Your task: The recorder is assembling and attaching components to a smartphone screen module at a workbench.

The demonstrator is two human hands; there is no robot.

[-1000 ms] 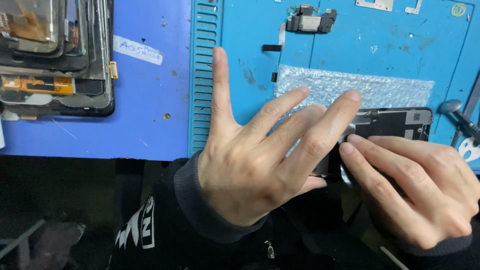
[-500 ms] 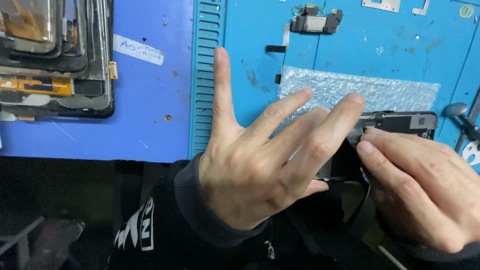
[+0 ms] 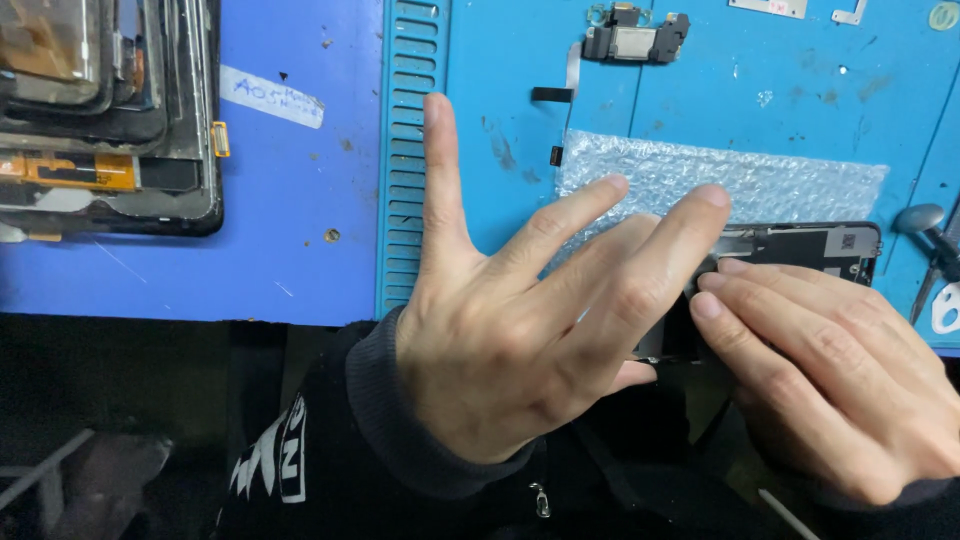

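My left hand (image 3: 520,340) lies spread over the left end of a black phone panel (image 3: 815,245). Its index and middle fingers rest on top, the thumb tucks under the panel's near edge, and the little finger sticks up. My right hand (image 3: 830,370) comes in from the right, its fingertips pressed flat on the panel next to my left fingers. The panel lies on a strip of bubble wrap (image 3: 740,175) on a blue work mat (image 3: 500,150). Most of the panel is hidden under my hands.
A stack of dark phone screens and frames (image 3: 100,110) sits at the far left on the blue table. A small black-and-silver component with a flex cable (image 3: 635,40) lies at the mat's far side. A metal tool (image 3: 925,225) lies at the right edge.
My right hand shifted slightly right, then back toward my left fingers, staying on the panel. My left hand has barely moved.
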